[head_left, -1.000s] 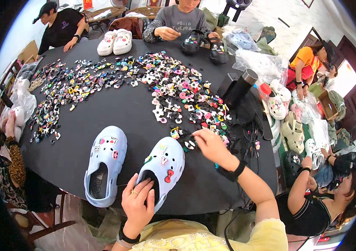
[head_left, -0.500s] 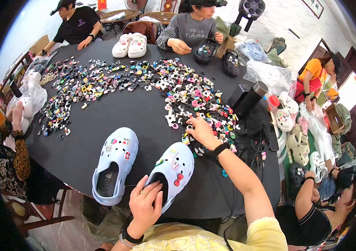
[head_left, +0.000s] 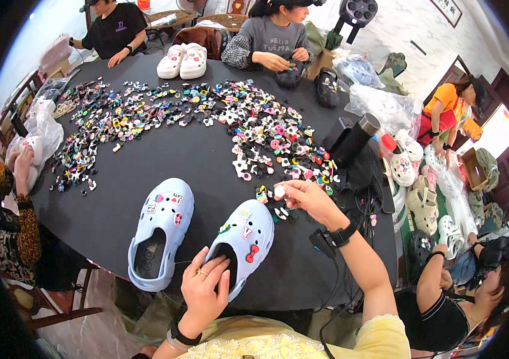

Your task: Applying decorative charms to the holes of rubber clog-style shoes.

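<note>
My left hand point(head_left: 205, 293) has its fingers inside the opening of a light-blue clog point(head_left: 260, 225) and grips its near edge. That clog bears a red bow charm point(head_left: 252, 253), a letter charm and a few more on its upper. Just above its toe, my right hand point(head_left: 311, 201) pinches a small whitish shoe charm point(head_left: 279, 191) between thumb and fingers. To the left lies the matching light-blue clog point(head_left: 185, 197), also fitted with several charms and touched by no hand. Loose shoe charms point(head_left: 254, 128) spread in a wide arc beyond both clogs.
White clogs point(head_left: 193, 61) stand at the table's far side. A person across point(head_left: 278, 42) handles a black clog point(head_left: 289, 76). At the right are a black bottle point(head_left: 362, 134), cables and plastic bags point(head_left: 380, 107). Other people sit at left and right; more clogs lie at the right.
My right hand has lifted from the charm pile, turned, and now holds a whitish charm near the clog's toe. My left hand stays in the clog. The person across has brought a hand to the black clog.
</note>
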{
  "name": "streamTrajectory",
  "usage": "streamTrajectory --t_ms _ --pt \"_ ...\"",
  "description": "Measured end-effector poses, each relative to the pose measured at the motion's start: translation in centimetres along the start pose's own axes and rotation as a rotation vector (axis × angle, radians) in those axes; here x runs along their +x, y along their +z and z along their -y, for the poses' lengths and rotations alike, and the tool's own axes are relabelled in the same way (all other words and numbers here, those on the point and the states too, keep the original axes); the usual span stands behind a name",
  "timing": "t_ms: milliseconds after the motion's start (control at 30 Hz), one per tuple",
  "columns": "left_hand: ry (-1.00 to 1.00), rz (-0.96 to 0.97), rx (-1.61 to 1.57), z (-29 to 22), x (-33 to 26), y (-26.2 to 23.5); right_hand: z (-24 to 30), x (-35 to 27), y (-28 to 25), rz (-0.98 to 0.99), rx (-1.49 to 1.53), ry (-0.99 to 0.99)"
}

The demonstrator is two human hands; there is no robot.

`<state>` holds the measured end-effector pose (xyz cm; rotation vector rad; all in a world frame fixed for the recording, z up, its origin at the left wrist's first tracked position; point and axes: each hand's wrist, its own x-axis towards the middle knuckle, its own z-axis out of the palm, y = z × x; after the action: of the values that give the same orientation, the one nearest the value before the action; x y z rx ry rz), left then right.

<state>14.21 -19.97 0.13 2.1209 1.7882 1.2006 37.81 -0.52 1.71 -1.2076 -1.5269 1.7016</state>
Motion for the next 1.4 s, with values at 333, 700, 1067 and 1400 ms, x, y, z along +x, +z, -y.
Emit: streamTrajectory --t_ms 333,700,1067,1400 --pt "-0.009 -0.006 -0.028 -0.4 0.4 0.3 0.7 -3.7 1.7 0.116 -0.057 -0.02" --pt "0.019 -0.012 0.024 -0.2 0.1 0.5 -1.0 -4.6 5.4 0.131 -0.028 -0.08" --pt "0.019 -0.014 0.027 -0.2 0.1 0.4 -1.1 -4.5 5.8 -0.026 -0.336 -0.151" --pt "0.016 -0.014 0.023 -0.3 0.2 0.4 -1.9 -4.1 5.7 -0.068 -0.311 -0.297"
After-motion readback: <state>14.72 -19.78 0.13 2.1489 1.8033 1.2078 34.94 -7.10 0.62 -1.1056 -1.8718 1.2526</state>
